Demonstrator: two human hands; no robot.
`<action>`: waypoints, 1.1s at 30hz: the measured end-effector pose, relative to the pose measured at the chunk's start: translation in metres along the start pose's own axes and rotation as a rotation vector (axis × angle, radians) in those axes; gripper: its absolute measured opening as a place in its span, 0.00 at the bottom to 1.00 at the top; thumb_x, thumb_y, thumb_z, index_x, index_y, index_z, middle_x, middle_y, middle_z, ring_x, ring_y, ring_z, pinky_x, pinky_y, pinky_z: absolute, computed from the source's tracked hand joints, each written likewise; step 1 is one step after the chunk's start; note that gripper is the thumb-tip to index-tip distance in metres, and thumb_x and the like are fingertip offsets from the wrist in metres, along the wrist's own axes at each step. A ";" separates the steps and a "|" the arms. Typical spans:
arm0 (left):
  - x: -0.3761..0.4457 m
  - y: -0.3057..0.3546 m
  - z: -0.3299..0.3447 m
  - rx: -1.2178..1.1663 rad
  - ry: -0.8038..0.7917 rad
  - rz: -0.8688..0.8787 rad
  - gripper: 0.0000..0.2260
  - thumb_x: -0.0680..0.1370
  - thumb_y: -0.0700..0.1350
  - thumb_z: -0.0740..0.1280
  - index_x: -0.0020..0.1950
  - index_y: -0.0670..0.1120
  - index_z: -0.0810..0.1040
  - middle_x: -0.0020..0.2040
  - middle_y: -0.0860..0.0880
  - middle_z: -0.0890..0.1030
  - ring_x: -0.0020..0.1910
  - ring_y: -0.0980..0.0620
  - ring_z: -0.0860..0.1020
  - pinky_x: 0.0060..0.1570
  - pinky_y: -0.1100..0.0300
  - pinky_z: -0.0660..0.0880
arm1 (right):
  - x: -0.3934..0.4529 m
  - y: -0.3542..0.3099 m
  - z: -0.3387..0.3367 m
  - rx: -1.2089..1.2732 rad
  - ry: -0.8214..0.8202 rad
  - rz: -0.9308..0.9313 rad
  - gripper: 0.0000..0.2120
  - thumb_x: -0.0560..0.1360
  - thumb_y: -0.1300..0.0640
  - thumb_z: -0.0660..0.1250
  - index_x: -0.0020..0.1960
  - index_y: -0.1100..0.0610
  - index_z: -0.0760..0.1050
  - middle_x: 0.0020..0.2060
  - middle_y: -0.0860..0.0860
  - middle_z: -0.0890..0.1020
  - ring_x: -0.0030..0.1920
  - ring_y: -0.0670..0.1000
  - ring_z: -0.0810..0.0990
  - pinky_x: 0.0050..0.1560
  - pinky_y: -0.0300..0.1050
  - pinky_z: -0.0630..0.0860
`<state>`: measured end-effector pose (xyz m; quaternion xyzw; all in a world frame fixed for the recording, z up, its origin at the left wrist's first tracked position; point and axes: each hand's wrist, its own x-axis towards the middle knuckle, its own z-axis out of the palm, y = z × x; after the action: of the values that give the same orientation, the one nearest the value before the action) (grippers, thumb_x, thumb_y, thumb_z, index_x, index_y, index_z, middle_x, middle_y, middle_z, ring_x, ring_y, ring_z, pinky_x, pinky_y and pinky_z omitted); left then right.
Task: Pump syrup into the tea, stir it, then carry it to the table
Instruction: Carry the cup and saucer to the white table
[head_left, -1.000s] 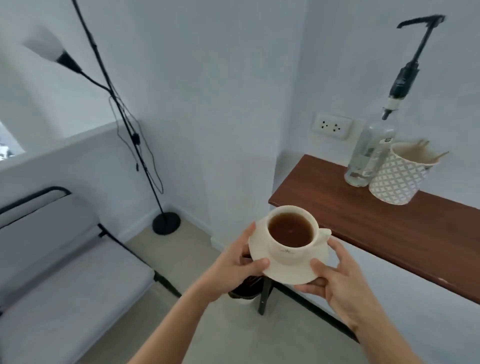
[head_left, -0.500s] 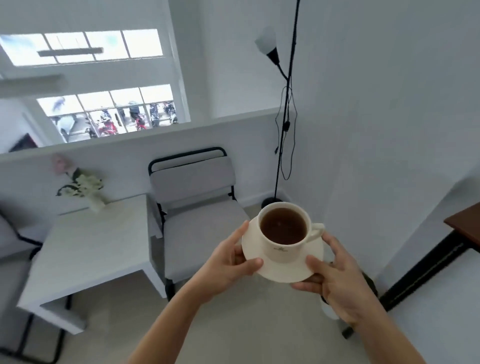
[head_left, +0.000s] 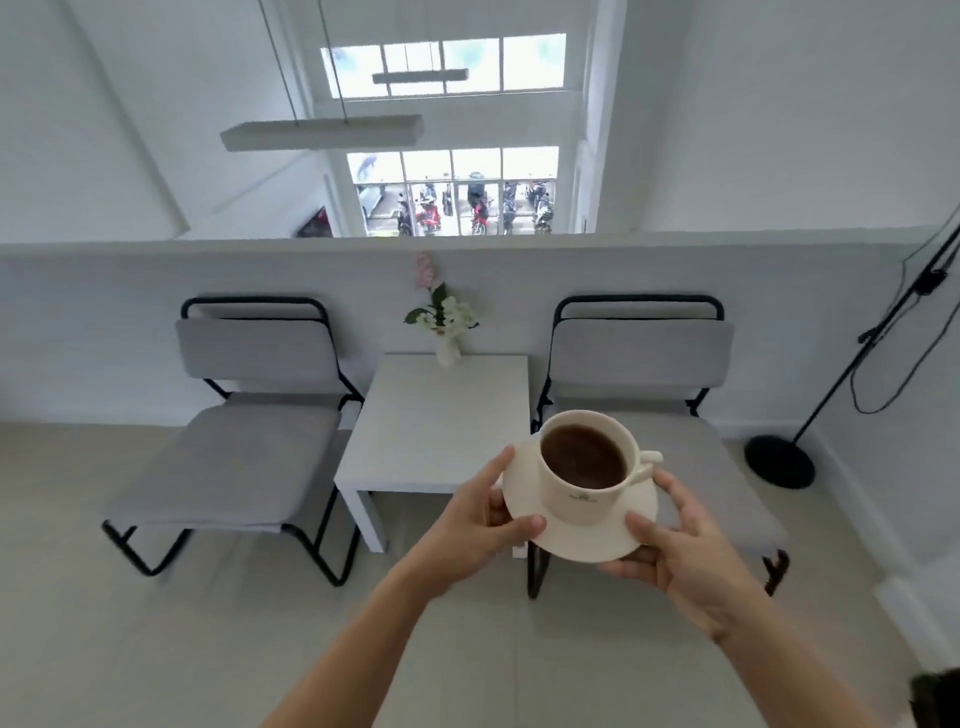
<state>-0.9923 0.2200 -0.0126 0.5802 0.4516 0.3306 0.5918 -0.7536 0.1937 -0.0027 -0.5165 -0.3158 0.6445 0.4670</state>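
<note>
A: Since the earlier frame, view rotation has brought the small square white table (head_left: 436, 415) from 9 o'clock to 12 o'clock; the wooden shelf is gone from view.

B: Hand state?

A: Left hand (head_left: 470, 535) and right hand (head_left: 691, 556) both clamp the rim of the cream ceramic saucer (head_left: 582, 535). On it stands the cream ceramic cup of dark tea (head_left: 584, 460), level, airborne, near the table's 5 o'clock corner.

B: Progress?

A: Pumping and stirring appear complete. Remaining: final approach, set-down.

Cup (head_left: 587, 467) of tea: 1. Saucer (head_left: 582, 535): 1. Hands: 2, left hand (head_left: 467, 530) and right hand (head_left: 691, 561). Bench (head_left: 431, 421), white: 1. Chairs: 2, left chair (head_left: 244, 431) and right chair (head_left: 649, 364). Flower vase (head_left: 447, 348) at bench's far edge: 1. Floor lamp (head_left: 779, 460): 1.
</note>
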 end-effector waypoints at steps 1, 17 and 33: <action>-0.001 -0.004 -0.017 -0.006 0.030 -0.014 0.40 0.79 0.36 0.71 0.83 0.49 0.50 0.56 0.43 0.85 0.52 0.58 0.84 0.53 0.61 0.81 | 0.011 0.002 0.016 -0.015 -0.021 0.013 0.31 0.80 0.71 0.61 0.77 0.47 0.61 0.49 0.67 0.83 0.35 0.61 0.87 0.30 0.53 0.85; 0.105 -0.063 -0.227 -0.100 0.323 -0.106 0.43 0.77 0.36 0.73 0.83 0.49 0.48 0.53 0.46 0.87 0.55 0.50 0.84 0.54 0.57 0.80 | 0.260 0.018 0.176 -0.137 -0.251 0.081 0.28 0.81 0.69 0.62 0.73 0.44 0.65 0.47 0.68 0.85 0.40 0.63 0.87 0.36 0.57 0.86; 0.285 -0.145 -0.391 -0.004 0.192 -0.165 0.48 0.70 0.55 0.77 0.81 0.59 0.49 0.55 0.44 0.85 0.56 0.44 0.83 0.62 0.45 0.79 | 0.471 0.047 0.256 -0.159 -0.102 0.166 0.29 0.81 0.65 0.64 0.73 0.39 0.64 0.51 0.66 0.84 0.44 0.64 0.87 0.40 0.60 0.86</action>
<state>-1.2642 0.6168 -0.1671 0.5054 0.5517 0.3356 0.5723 -1.0272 0.6329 -0.1512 -0.5427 -0.3454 0.6795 0.3528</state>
